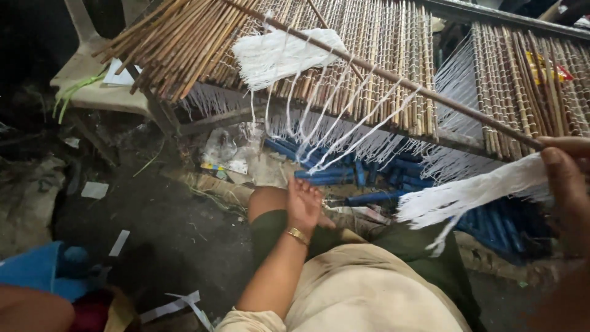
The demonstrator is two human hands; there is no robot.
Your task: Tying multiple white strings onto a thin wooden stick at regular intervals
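My right hand (568,178) at the right edge grips the near end of a long thin brown stick (393,77) together with a bundle of white threads (473,193). The stick runs up and left across a loom of bamboo sticks (393,43). A second white thread bundle (279,55) hangs on the stick near its far end, with strands trailing down. My left hand (304,203) rests on my knee, fingers loosely apart, holding nothing; a gold bangle sits on its wrist.
A loose pile of bamboo sticks (172,43) lies at the upper left over a pale plastic chair (92,74). Blue tubes (369,175) lie under the loom. Paper scraps (120,243) litter the dark floor. A blue cloth (37,270) is at the lower left.
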